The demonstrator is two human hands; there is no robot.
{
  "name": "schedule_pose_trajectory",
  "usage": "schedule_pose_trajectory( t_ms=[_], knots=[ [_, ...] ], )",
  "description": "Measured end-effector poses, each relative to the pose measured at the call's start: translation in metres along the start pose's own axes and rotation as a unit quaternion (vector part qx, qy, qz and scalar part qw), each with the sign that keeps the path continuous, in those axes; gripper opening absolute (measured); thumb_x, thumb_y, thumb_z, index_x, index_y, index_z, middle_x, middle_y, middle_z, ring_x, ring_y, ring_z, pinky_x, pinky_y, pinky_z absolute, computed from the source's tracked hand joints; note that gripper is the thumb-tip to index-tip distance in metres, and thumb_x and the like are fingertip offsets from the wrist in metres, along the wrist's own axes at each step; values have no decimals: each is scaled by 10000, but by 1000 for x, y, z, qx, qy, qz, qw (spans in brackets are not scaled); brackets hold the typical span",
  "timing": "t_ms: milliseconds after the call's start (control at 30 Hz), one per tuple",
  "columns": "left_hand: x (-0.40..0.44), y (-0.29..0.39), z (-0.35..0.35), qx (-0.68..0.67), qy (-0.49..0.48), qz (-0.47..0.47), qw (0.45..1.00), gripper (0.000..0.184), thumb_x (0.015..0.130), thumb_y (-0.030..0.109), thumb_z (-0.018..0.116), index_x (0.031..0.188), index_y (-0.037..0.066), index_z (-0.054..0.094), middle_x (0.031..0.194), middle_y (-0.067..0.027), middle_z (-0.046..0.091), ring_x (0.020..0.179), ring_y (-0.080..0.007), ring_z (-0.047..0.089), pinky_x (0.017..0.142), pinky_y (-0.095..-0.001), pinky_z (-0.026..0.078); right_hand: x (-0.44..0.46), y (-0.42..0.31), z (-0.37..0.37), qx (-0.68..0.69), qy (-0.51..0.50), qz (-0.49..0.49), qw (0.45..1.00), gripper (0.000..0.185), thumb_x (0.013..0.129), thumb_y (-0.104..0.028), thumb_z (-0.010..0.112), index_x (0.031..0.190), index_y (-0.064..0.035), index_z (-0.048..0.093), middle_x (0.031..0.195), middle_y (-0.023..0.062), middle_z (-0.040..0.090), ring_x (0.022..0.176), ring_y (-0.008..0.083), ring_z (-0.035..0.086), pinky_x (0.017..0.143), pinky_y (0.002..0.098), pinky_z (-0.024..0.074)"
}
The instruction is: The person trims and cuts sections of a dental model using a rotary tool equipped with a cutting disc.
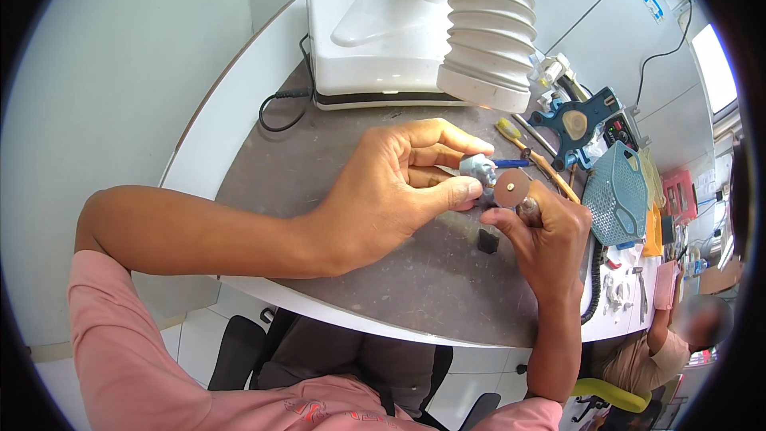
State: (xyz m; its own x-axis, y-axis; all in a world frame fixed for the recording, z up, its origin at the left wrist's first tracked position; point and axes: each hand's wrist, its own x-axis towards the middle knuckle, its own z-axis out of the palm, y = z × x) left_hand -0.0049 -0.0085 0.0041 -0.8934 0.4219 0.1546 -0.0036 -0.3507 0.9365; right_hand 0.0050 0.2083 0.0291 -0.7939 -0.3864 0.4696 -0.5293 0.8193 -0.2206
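Between the thumb and fingers of my left hand (399, 191) is a small pale blue-grey piece (477, 168). My right hand (546, 231) is wrapped round a rotary handpiece (528, 209), mostly hidden by the fingers. A round brown disc (511, 187) on its tip faces up, close beside the pale piece; whether they touch I cannot tell. Behind the fingers lies a blue pen-like tool (511, 164). A small dark square (487, 241) rests on the grey worktop (351, 295) below the hands.
A white machine (379, 40) with a ribbed hose (491, 24) stands at the back. To the right are a brush (508, 129), a wooden-handled tool (554, 175), a blue articulator-like frame (576, 124) and a blue basket (618, 195). Another person (650, 351) sits at far right.
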Motion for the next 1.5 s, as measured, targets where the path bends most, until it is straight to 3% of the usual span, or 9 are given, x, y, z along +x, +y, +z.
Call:
schedule_pose_trajectory(
  t_ms=[867,1133,1500],
  knots=[
    [0,1,1,4,6,-8,1000,356,886,-12,662,1229,-27,566,1121,-121,659,1011,-148,655,896,-270,546,1,0,1,21,5,0,1000,485,684,-375,854,606,-56,498,480,37,438,419,145,392,404,298,317],
    [0,2,1,2,4,-4,1000,344,889,-10,659,1219,-32,565,1138,-123,657,1018,-151,655,898,-273,544,3,-4,-2,23,18,3,1000,427,684,-369,855,643,-56,568,489,30,439,423,133,389,411,297,318],
    [0,1,1,8,5,-2,1000,326,892,-10,659,1206,-33,571,1137,-121,659,1022,-153,654,893,-276,547,0,1,2,17,10,5,1000,480,684,-401,845,608,-65,510,481,31,431,418,143,396,407,298,319]
  ],
)
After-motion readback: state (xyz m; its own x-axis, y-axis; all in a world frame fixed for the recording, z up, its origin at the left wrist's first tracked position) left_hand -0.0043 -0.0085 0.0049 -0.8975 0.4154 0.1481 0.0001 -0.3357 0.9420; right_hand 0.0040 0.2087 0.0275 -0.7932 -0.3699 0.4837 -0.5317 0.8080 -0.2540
